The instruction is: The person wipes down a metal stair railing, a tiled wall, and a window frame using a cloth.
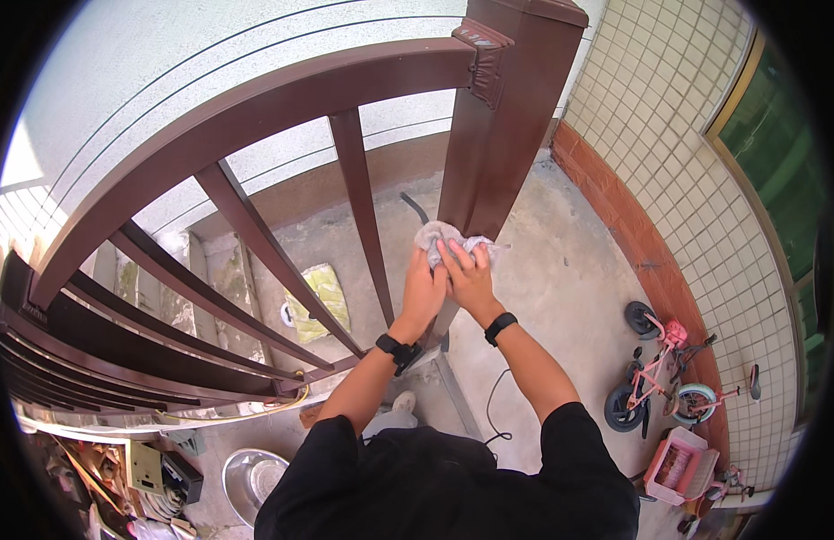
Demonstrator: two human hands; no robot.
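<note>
Your left hand (423, 292) and right hand (471, 283), side by side, clasp one crumpled grey cloth (432, 236) against one smooth, square-edged brown post (502, 135), below its top edge. Wristbands (500, 328): two, black.

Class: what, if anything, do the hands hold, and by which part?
A pale cloth, held by its near side with the left hand and right hand.

A pink bike (655, 371) is by the right edge of the floor (565, 297), next to the tiled wall (655, 81). A pink box (686, 438) is near it. A shiny bowl (239, 490) is toward the floor's bottom left. A yellow-green bundle (334, 297) lies by the stairs (223, 270).
</note>
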